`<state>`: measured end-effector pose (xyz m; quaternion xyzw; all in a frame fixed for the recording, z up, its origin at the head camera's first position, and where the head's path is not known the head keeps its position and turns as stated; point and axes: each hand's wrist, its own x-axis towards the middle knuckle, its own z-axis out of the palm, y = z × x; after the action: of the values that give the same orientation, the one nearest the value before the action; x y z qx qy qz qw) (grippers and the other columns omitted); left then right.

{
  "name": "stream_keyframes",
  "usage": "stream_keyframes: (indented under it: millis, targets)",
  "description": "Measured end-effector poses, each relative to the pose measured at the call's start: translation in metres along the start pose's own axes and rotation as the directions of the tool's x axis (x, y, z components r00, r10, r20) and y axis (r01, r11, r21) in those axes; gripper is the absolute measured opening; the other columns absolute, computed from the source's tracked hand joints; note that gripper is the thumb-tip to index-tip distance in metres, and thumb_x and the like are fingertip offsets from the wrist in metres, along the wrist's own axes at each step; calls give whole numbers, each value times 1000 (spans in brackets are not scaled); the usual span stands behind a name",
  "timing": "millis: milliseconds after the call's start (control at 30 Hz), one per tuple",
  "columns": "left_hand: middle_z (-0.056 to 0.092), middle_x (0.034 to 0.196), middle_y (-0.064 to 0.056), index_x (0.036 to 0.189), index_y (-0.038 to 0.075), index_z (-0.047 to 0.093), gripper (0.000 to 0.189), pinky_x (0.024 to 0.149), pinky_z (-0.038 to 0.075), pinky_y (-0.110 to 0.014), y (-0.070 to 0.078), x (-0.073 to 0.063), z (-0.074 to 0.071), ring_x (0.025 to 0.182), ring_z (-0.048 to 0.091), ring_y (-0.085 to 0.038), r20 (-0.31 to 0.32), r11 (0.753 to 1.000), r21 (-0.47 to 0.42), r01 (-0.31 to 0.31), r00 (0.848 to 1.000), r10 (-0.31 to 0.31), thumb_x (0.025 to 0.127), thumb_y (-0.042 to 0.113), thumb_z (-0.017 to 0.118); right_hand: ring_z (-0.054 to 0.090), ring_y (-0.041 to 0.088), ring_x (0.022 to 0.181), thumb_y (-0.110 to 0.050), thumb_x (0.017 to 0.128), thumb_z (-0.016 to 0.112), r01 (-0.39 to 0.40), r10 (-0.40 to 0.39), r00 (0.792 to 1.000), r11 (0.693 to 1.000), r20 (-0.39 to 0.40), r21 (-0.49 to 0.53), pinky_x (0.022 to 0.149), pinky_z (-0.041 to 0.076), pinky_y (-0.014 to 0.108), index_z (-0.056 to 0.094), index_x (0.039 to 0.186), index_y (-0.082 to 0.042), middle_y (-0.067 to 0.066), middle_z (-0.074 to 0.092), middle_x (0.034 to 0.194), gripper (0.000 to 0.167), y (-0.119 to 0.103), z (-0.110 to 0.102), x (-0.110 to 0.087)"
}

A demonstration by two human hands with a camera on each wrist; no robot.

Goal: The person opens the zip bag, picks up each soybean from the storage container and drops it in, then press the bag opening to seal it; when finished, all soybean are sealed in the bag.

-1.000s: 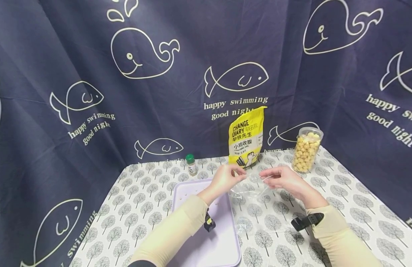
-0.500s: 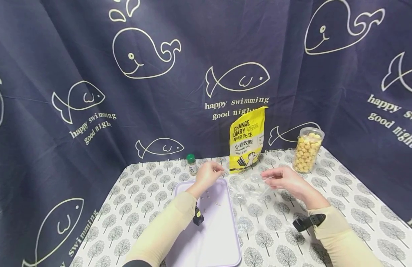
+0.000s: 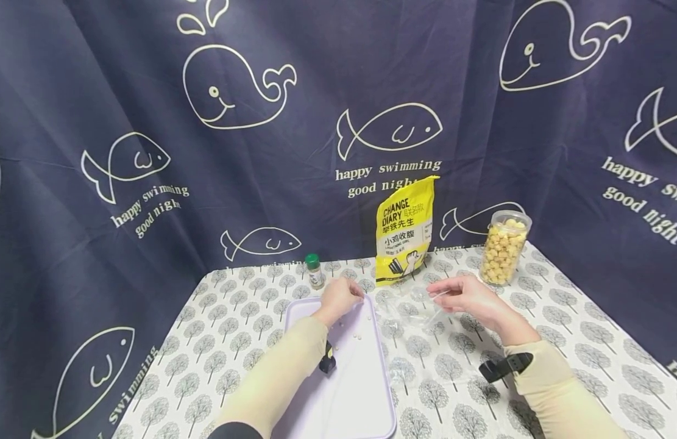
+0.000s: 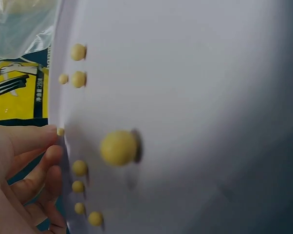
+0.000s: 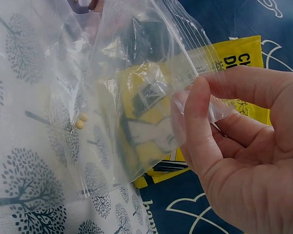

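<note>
My left hand (image 3: 340,299) reaches over the far end of the lilac tray (image 3: 393,421). In the left wrist view its curled fingertips meet at a small yellow ball (image 4: 60,131) by the tray's edge, partly hidden behind a finger. Several other yellow balls (image 4: 118,147) lie on the tray. To the right of the tray, my right hand (image 3: 467,299) pinches the rim of a clear zip bag (image 5: 137,97) between thumb and fingers. The bag hangs with its mouth near those fingers, and two yellow balls (image 5: 80,122) show through its plastic.
Behind the zip bag stands a yellow printed pouch (image 3: 405,231). A clear jar of popcorn (image 3: 503,247) is at the back right, and a small green-capped bottle (image 3: 314,271) stands beyond the tray's far edge. A dark printed curtain (image 3: 316,195) rises behind the tree-patterned cloth (image 3: 228,360).
My left hand has moved left from the zip bag's mouth to the tray's far end, then lowered toward the tray. My right hand keeps its hold on the bag in place.
</note>
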<state>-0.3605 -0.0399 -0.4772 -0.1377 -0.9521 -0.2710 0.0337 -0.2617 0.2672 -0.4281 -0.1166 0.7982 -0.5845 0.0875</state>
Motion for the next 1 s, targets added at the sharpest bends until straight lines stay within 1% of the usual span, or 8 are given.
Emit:
stream_keyframes:
  millis: [67, 133, 400, 533, 667, 833, 933, 1000]
  targets:
    - [75, 88, 8, 85, 24, 80, 7, 72, 52, -32, 1, 0, 1, 80, 66, -16, 2, 1000, 15, -2, 1000, 2, 81, 20, 85, 69, 30, 102, -5, 94, 69, -3, 3, 1000, 1000, 1, 4, 88, 57, 44, 56, 134, 12, 23, 67, 121, 45, 0, 0, 0]
    - [75, 86, 8, 84, 24, 80, 8, 71, 52, -33, 2, -1, 2, 79, 66, -16, 4, 1000, 19, -4, 1000, 4, 80, 19, 85, 69, 29, 102, -4, 94, 69, -5, 5, 1000, 1000, 2, 8, 88, 57, 44, 56, 134, 13, 23, 67, 121, 45, 0, 0, 0]
    - [72, 79, 10, 82, 23, 80, 9, 63, 50, -28, 5, -2, 5, 70, 62, -10, 3, 1000, 12, 5, 1000, -5, 80, 17, 85, 69, 32, 101, -4, 94, 69, -11, 12, 1000, 1000, -5, 10, 88, 58, 43, 56, 134, 12, 28, 64, 124, 45, -1, 2, 0]
    - [72, 79, 9, 82, 22, 78, 9, 62, 49, -28, 6, -3, 4, 69, 61, -10, -2, 1000, -14, 8, 1000, -8, 80, 17, 85, 68, 34, 101, -4, 95, 69, -13, 13, 1000, 1000, -8, 3, 88, 58, 42, 56, 134, 12, 29, 63, 126, 45, -1, 3, 1]
    - [73, 80, 8, 83, 22, 78, 9, 64, 50, -28, 9, -4, 0, 68, 62, -9, -18, 998, -68, -7, 1000, 6, 81, 15, 84, 69, 34, 99, -7, 95, 69, -14, 14, 1000, 1000, -7, -12, 87, 57, 44, 57, 134, 11, 25, 65, 124, 44, -1, 2, 1]
    - [74, 80, 9, 84, 20, 80, 7, 70, 52, -30, 18, -4, -10, 72, 63, -8, -60, 986, -153, -71, 996, 62, 83, 14, 83, 69, 37, 100, -6, 95, 69, -9, 9, 1000, 1000, 0, -15, 87, 57, 44, 57, 133, 11, 22, 67, 121, 44, 0, 2, 2]
    - [74, 81, 10, 87, 19, 80, 5, 71, 52, -28, 26, -4, -16, 73, 64, -7, -83, 972, -194, -130, 990, 116, 84, 15, 83, 70, 32, 97, -5, 94, 69, -4, 4, 1000, 1000, -2, -16, 86, 58, 43, 57, 132, 12, 22, 68, 119, 43, 0, 1, 2]
    - [74, 83, 9, 89, 17, 81, 5, 70, 53, -26, 32, -5, -20, 74, 64, -6, -91, 958, -234, -166, 985, 148, 85, 15, 82, 70, 28, 95, -4, 94, 69, -1, 1, 1000, 1000, -2, -17, 85, 58, 42, 57, 132, 13, 22, 68, 118, 43, 0, 0, 2]
